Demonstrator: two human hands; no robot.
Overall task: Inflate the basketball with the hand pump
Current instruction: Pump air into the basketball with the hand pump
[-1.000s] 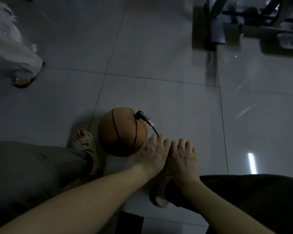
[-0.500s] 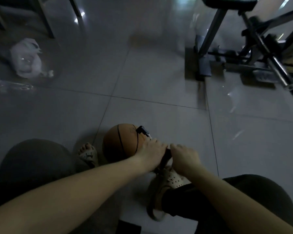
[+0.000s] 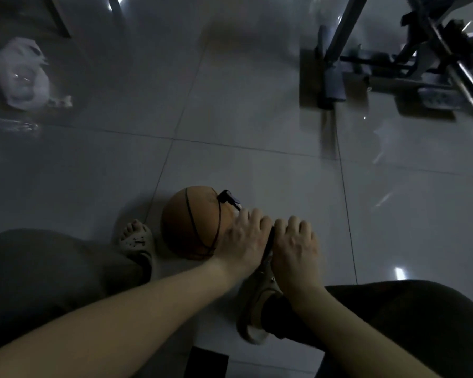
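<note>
Nearest, a right shoe (image 3: 254, 306) stood on the tiled floor (image 3: 257, 159). Just beyond it, the left hand (image 3: 243, 238) and right hand (image 3: 296, 241) sat side by side. Their fingers curled down over the dark handle of the hand pump (image 3: 270, 238), which was mostly hidden beneath them. The basketball (image 3: 191, 225) rested on the floor beside the left hand, with the black hose connector (image 3: 228, 199) at its upper right. Farther off were a white plastic bag (image 3: 19, 77) and a metal exercise frame (image 3: 339, 36).

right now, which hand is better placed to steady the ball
Probably left. The left hand is right beside the ball, overlapping its edge in this view and close to the nozzle. The right hand is on the far side of the handle, away from the ball.
</note>
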